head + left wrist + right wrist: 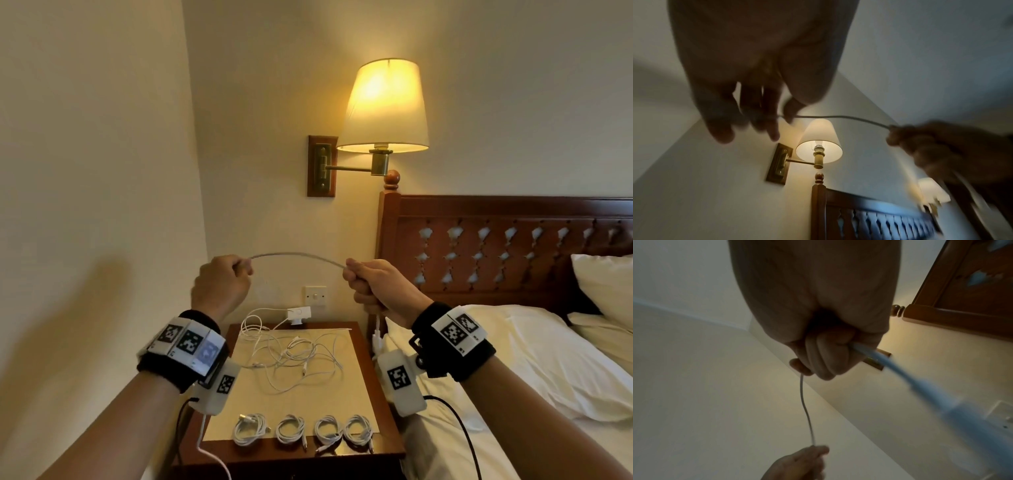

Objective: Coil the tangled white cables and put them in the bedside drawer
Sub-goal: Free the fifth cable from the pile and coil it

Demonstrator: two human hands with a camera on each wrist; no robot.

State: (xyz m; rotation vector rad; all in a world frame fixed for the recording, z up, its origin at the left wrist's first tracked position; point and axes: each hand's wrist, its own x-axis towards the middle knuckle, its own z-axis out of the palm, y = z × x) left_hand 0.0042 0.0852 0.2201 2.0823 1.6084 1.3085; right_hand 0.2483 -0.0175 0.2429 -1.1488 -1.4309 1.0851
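Both my hands are raised above the bedside table with a white cable stretched between them. My left hand pinches one stretch of it between thumb and fingers. My right hand grips the cable in a fist, and the connector end hangs blurred below it. A tangle of white cables lies on the table's cream mat. Several coiled cables sit in a row along the front edge. The drawer is out of view.
A lit wall lamp hangs above the table. A white charger sits at the table's back, under a wall switch. The bed with pillow and wooden headboard is to the right; a wall is at left.
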